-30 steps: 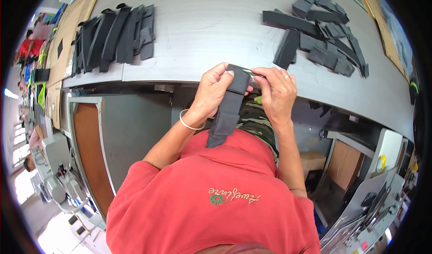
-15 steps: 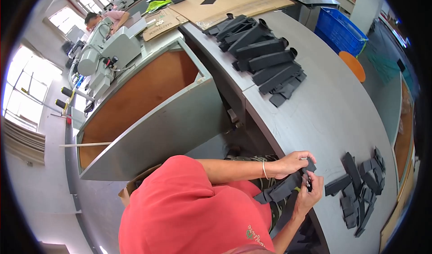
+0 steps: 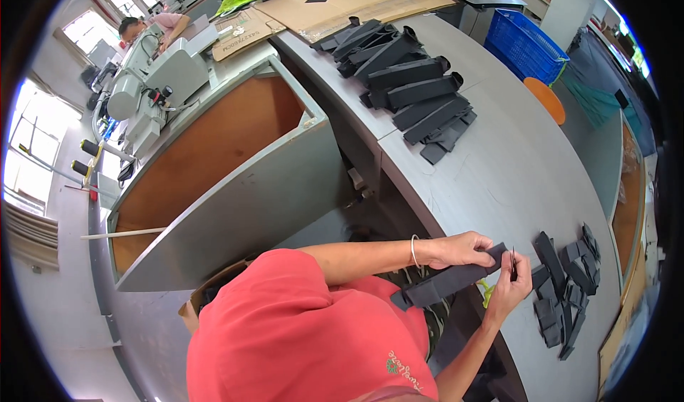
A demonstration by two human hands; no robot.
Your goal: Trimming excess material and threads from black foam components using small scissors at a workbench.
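A black fabric strip (image 3: pixel 449 282) lies slantwise in front of my body, its far end over the table edge. Near that end my left hand (image 3: pixel 463 251) is closed, the thumb pressing on the cloth. My right hand (image 3: pixel 514 282) is closed at the strip's tip, around what look like small thread snips (image 3: pixel 513 259), with a thin dark point showing. The rest of the tool is hidden by the fingers. A yellow-green cord or tag (image 3: pixel 486 293) hangs beside my right hand. Just right of it, a loose pile of black strips (image 3: pixel 563 288) rests on the table.
Farther along the grey table (image 3: pixel 491 160) lies a larger row of black strips (image 3: pixel 417 81). Left stands a sewing machine (image 3: pixel 171 74) by an open wooden-lined compartment (image 3: pixel 214 160). A blue crate (image 3: pixel 526 45) and an orange stool (image 3: pixel 544 101) are beyond the table. Another person (image 3: pixel 153 30) works far left.
The strip has been straightened out and its end now reaches farther right. My right hand has moved up and right to the tip, and my left thumb now presses on the cloth.
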